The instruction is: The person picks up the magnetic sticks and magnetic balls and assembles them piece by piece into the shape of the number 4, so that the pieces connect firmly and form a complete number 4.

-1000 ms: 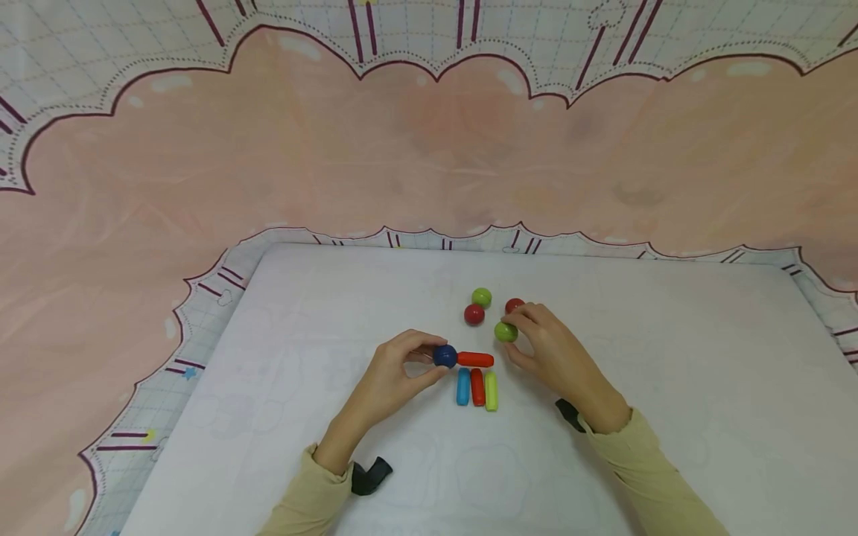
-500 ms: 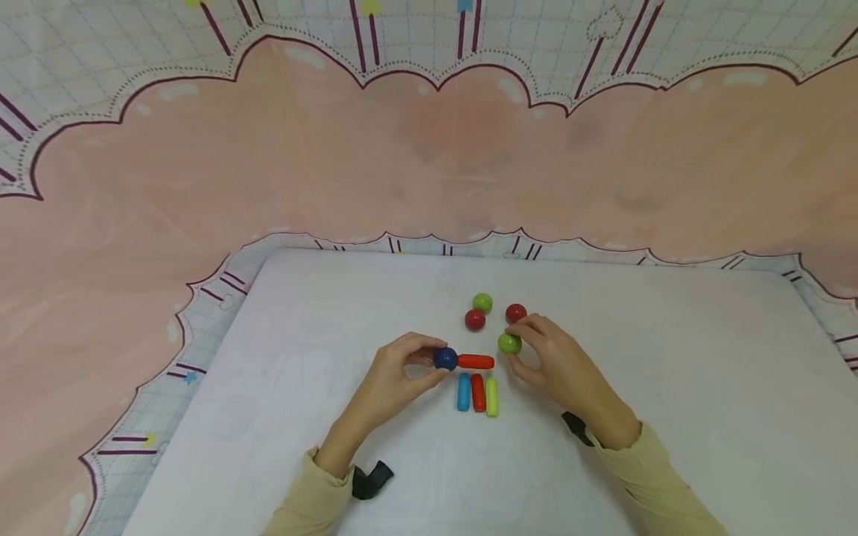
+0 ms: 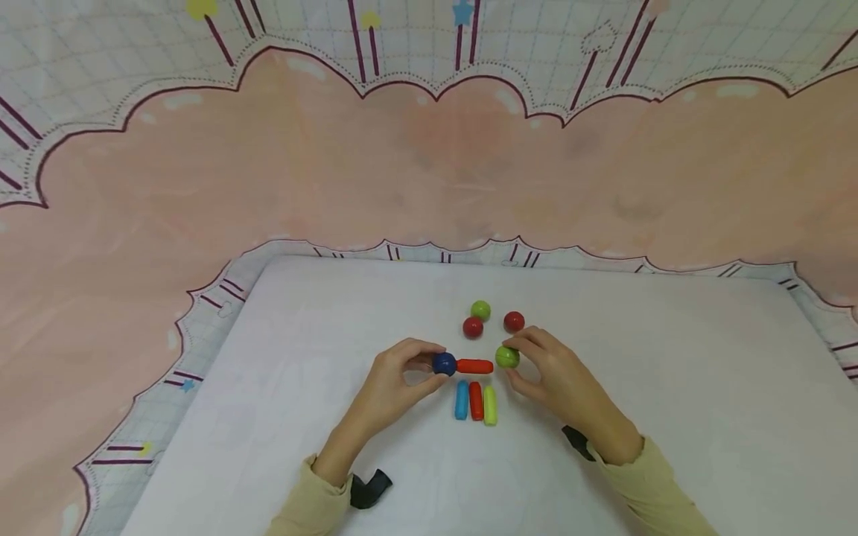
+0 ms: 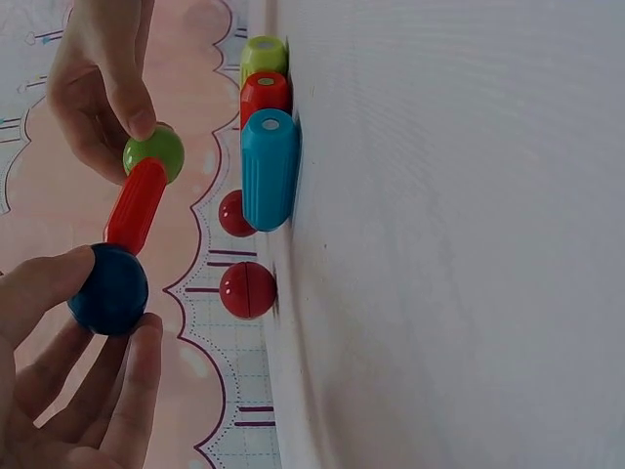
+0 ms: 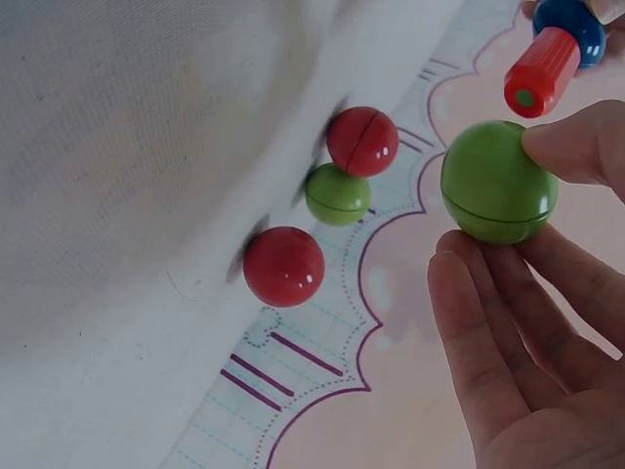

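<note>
My left hand [image 3: 395,380] pinches a dark blue ball [image 3: 444,364] between thumb and fingers. A red rod [image 3: 474,366] sticks out of that ball toward the right, raised over the table. In my right hand [image 3: 559,380], thumb and fingertips pinch a green ball [image 3: 507,357], close to the rod's free end. The right wrist view shows a small gap between this green ball [image 5: 499,183] and the red rod [image 5: 543,73], whose end face has a green centre. Below the rod, a blue rod [image 3: 462,400], a second red rod [image 3: 476,402] and a yellow-green rod [image 3: 491,406] lie side by side.
Behind the hands, a red ball [image 3: 472,327] and another green ball [image 3: 480,310] sit together, with a second red ball [image 3: 514,321] to their right. All rest on a white tabletop [image 3: 335,298]. A patterned pink cloth [image 3: 322,164] lies past its far edge.
My right hand has brought the green ball nearer, away from the red ball behind it, level with the red rod's end. The left hand keeps the blue ball and rod nearly still.
</note>
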A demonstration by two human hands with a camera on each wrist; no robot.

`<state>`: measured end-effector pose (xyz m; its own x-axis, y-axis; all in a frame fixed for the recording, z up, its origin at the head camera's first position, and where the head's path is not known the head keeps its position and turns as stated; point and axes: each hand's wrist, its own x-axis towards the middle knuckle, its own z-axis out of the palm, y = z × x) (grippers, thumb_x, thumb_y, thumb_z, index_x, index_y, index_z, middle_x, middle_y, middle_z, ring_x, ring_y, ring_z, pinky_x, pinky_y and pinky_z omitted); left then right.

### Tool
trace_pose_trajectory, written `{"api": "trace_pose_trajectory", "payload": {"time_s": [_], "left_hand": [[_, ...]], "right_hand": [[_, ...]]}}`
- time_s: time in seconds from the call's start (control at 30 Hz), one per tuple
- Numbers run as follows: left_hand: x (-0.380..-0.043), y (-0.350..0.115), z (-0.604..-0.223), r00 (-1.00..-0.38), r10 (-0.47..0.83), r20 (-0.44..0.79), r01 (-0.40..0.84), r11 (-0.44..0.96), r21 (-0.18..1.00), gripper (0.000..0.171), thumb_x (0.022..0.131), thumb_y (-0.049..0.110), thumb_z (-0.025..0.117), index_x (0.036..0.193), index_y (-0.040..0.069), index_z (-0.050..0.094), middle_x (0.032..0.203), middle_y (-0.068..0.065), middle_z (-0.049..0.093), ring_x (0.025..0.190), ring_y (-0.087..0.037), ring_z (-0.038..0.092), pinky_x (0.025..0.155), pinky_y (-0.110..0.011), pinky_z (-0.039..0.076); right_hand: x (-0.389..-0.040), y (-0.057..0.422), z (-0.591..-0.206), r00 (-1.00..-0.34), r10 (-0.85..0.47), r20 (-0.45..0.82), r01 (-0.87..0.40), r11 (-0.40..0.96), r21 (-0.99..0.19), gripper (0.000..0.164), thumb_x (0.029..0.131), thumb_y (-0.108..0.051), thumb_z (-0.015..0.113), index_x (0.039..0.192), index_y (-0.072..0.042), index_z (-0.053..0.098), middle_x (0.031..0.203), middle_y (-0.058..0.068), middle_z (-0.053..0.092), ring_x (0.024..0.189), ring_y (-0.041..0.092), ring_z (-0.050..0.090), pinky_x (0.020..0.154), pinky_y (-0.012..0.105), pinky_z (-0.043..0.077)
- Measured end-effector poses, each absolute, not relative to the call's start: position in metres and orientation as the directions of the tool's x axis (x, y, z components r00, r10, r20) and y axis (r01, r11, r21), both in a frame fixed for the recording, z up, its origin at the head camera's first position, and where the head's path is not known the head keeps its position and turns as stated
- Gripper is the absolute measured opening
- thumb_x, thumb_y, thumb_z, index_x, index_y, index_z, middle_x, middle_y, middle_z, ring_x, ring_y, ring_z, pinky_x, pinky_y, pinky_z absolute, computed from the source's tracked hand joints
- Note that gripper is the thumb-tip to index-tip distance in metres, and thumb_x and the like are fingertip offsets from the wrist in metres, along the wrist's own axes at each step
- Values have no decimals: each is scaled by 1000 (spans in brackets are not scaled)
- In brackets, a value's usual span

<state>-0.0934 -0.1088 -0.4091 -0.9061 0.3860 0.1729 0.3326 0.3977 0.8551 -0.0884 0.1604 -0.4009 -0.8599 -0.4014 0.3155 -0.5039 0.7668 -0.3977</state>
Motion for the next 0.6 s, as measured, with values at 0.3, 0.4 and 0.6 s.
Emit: {"api": "trace_pose_trajectory", "payload": {"time_s": [0.3, 0.4, 0.6], "left_hand": [[-94, -110, -411, -913, 371, 172, 320, 387, 865, 37, 84, 11, 80, 119, 8, 67, 110, -3, 68, 96, -13, 66, 87, -33, 58], [-94, -109, -411, -916, 365, 168, 314, 388, 867, 37, 84, 11, 80, 119, 8, 67, 111, -3, 68, 96, -14, 67, 87, -35, 58], [-95, -109, -411, -919, 356, 167, 309, 391, 867, 37, 84, 11, 80, 119, 8, 67, 111, -3, 68, 97, -14, 67, 88, -35, 58]], "right_hand": [[-85, 159, -404, -852, -406, 331, -514, 768, -382, 40, 74, -15, 88, 109, -5, 71, 108, 6, 64, 96, 18, 64, 85, 34, 59], [-84, 158, -403, -848, -410, 334, -520, 764, -381, 41, 74, -15, 89, 109, -5, 71, 109, 6, 64, 98, 19, 64, 85, 34, 59], [-85, 156, -403, -841, -421, 341, -533, 755, -382, 41, 73, -15, 89, 109, -5, 71, 108, 7, 65, 97, 20, 65, 84, 34, 59]]}}
